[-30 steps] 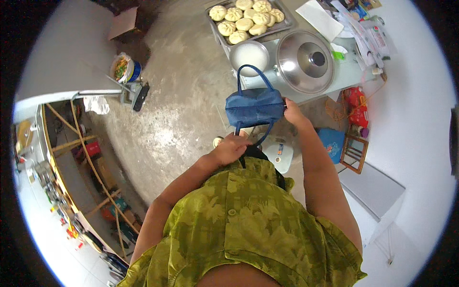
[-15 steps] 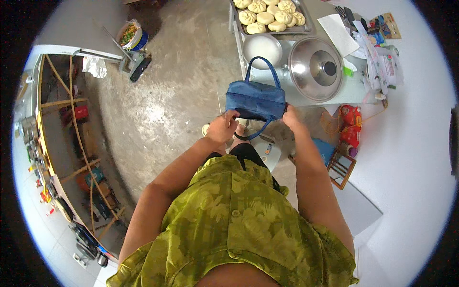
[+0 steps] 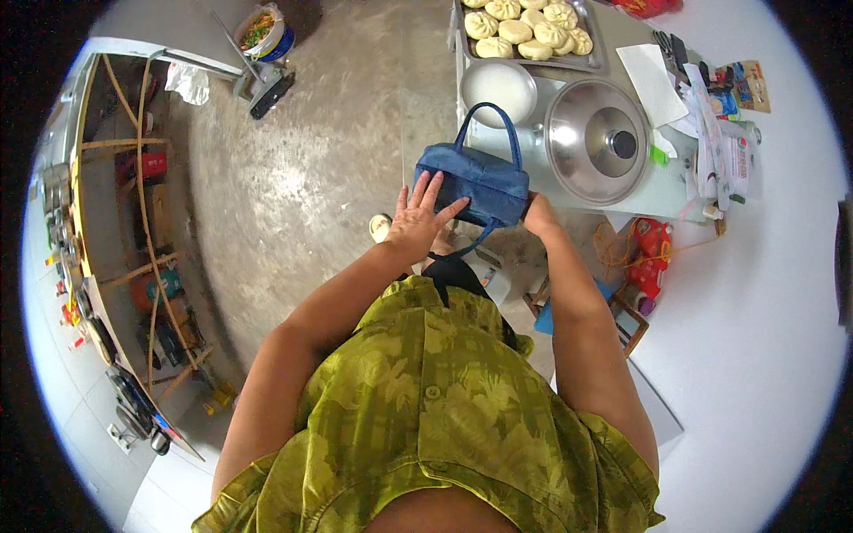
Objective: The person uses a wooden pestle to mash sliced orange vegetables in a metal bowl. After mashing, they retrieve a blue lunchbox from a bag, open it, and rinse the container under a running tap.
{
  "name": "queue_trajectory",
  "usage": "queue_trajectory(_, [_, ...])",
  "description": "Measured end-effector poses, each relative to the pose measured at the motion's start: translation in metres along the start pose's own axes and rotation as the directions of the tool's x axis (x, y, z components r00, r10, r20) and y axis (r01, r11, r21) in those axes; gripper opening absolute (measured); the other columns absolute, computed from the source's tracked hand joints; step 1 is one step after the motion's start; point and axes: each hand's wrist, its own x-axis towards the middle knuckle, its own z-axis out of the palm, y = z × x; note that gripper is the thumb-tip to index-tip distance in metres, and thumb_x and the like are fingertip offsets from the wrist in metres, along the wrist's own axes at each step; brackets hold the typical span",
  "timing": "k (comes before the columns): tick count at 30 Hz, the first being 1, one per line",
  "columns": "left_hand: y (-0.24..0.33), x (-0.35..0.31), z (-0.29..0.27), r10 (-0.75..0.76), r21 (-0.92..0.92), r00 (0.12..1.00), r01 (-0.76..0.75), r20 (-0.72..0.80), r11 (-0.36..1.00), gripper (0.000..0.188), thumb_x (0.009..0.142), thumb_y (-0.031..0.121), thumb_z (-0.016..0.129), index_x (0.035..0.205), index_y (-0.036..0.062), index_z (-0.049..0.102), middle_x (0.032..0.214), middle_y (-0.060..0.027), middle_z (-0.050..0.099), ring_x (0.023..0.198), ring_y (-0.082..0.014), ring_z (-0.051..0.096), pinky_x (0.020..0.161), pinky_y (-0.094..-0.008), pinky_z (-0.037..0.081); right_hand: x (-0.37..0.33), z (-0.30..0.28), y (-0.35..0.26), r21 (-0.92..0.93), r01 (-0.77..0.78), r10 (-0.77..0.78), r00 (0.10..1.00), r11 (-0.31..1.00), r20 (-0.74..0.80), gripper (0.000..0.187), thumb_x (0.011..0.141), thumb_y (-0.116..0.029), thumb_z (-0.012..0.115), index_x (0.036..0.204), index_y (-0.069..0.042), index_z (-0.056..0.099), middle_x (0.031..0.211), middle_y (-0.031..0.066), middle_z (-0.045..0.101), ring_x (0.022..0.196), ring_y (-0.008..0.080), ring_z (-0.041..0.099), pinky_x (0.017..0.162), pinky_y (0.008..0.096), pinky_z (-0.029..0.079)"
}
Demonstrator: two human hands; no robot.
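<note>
Bag (image 3: 471,182), blue, held up between my two hands. Beyond it from my grip stands a bowl (image 3: 464,96). My left hand (image 3: 416,229) lies fingers apart against the bag's near side; my right hand (image 3: 538,215) is clamped on its right end. Past the bowl, well away from both hands, lie buns (image 3: 514,32).

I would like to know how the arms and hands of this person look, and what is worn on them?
The loose yellow-green shirt with a darker leaf-like pattern has short, wide sleeves. Below them, both arms are bare. The left hand and right hand show no gloves, and no watch or bracelet is visible; the right one is partly hidden.
</note>
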Motion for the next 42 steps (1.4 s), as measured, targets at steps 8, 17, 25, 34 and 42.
queue_trajectory(8, [0.009,-0.003,-0.040,-0.074,-0.109,0.981,0.094,0.179,0.990,0.094,0.065,0.015,0.077,0.142,0.0403,0.030,0.151,-0.0236,0.003,0.136,-0.0509,0.012,0.105,-0.0534,0.033,-0.042,-0.046,-0.074,0.420,-0.422,0.315,0.900,0.803,0.302,0.015,0.091,-0.015,0.049,0.092,-0.002,0.055,0.074,0.0057,0.059,0.061,0.0146,0.058,0.052,0.0295,0.051])
queue_trajectory(17, [0.002,0.000,0.001,-0.077,-0.266,0.995,0.058,-0.063,0.962,0.066,0.075,0.019,0.069,0.135,0.0361,0.046,0.152,-0.0201,0.011,0.136,-0.0504,0.015,0.107,-0.0553,0.027,-0.064,-0.091,-0.179,0.103,-0.188,0.141,0.925,0.977,0.354,0.019,0.088,-0.019,0.055,0.079,-0.003,0.057,0.067,0.0022,0.057,0.053,0.0099,0.054,0.045,0.0239,0.043])
queue_trajectory(25, [0.008,0.005,-0.001,-0.320,-0.456,0.917,0.185,-0.237,0.870,0.045,0.069,0.031,0.074,0.112,0.0248,0.063,0.131,-0.0118,0.044,0.129,-0.0428,0.030,0.107,-0.0592,0.019,-0.052,-0.027,-0.247,-0.546,0.136,-0.105,0.991,0.827,0.087,0.030,0.074,-0.026,0.059,0.080,0.003,0.065,0.080,0.0246,0.064,0.077,0.0394,0.064,0.070,0.0451,0.052])
queue_trajectory(34, [0.029,0.044,-0.004,-0.220,-0.415,0.872,0.021,-0.437,0.909,0.025,0.069,0.026,0.071,0.091,0.0165,0.067,0.087,-0.0029,0.063,0.093,-0.0252,0.057,0.083,-0.0432,0.036,-0.051,-0.028,-0.203,-0.188,0.096,-0.110,0.992,0.977,-0.066,0.028,0.076,-0.025,0.060,0.067,0.001,0.061,0.069,0.0230,0.061,0.066,0.0393,0.061,0.058,0.0455,0.048])
queue_trajectory(42, [0.037,0.059,0.002,-0.278,-0.423,0.882,0.102,-0.380,0.901,0.010,0.072,0.020,0.064,0.082,0.0164,0.066,0.086,-0.0034,0.064,0.087,-0.0246,0.058,0.074,-0.0409,0.038,-0.068,-0.029,-0.199,-0.263,0.189,-0.226,0.967,0.946,-0.115,0.019,0.080,-0.020,0.054,0.082,-0.001,0.056,0.078,0.0244,0.060,0.074,0.0441,0.058,0.065,0.0513,0.046])
